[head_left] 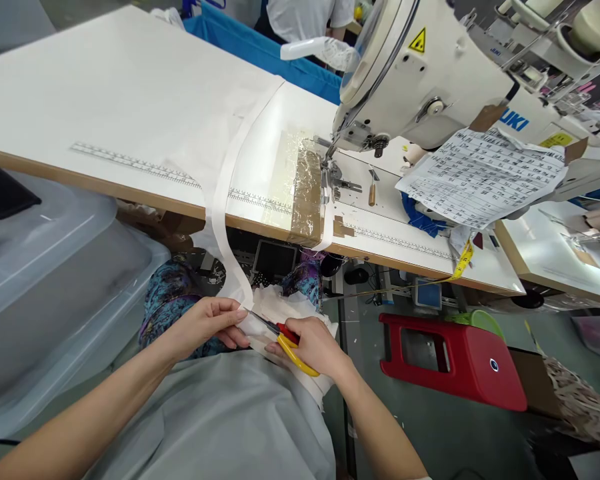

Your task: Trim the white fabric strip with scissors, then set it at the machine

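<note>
Head cam: R hand (317, 343) holds yellow-red scissors (293, 355), L hand (215, 325) pinches white fabric strip (219, 213), lower ctr; strip runs unbroken onto tabletop (130, 80), cut prob. not yet done

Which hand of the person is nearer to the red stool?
Right. The right hand, with scissors, is left of the stool; the left hand, at the white strip, is farther left.

The top edge cuts off the machine (430, 80) and a co-worker (305, 17); writing on the sheet (485, 175) is too small to read. The right hand (314, 343) partly hides the scissors (286, 345).
</note>
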Demonstrator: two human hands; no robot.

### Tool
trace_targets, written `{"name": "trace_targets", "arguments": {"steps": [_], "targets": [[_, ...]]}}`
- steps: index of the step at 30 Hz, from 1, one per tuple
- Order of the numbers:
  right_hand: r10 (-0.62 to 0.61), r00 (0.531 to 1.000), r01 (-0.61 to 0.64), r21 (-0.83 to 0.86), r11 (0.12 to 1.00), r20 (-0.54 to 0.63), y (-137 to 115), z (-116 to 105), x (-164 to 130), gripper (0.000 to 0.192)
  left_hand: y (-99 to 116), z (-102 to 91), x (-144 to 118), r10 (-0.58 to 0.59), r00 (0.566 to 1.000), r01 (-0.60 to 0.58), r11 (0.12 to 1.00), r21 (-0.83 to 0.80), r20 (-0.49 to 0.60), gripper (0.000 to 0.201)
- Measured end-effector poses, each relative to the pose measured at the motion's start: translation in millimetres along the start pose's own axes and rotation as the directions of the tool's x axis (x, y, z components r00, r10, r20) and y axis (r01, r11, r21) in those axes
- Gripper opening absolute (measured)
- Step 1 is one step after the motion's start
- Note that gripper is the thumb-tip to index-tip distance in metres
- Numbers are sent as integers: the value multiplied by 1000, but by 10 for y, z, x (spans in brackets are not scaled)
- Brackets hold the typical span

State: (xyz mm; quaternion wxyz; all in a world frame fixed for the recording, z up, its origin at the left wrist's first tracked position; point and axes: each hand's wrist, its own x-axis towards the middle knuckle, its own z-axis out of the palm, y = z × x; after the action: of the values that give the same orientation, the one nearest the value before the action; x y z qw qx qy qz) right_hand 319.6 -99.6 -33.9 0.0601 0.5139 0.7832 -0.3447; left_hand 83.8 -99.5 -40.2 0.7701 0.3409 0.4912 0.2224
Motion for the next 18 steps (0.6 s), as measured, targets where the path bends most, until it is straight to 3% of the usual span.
{"name": "trace_targets", "arguments": {"steps": [5,8,14,18], "targets": [[-66,998,67,-106,992,18,-79,-30,52,44,-30,10,11,-2,999,2,1000,-11,35,51],[-62,998,61,-74,995,-12,-101,-4,87,47,-24,3,-2,10,999,-10,1000,-11,46,50],[-40,997,53,190,980,-69,-64,24,115,48,-47,43,-10,24,999,-24,1000,9,44,48],[-106,975,191,503,843,-194,-143,79,174,31,-5,178,-16,29,987,-37,998,49,156,53]]}}
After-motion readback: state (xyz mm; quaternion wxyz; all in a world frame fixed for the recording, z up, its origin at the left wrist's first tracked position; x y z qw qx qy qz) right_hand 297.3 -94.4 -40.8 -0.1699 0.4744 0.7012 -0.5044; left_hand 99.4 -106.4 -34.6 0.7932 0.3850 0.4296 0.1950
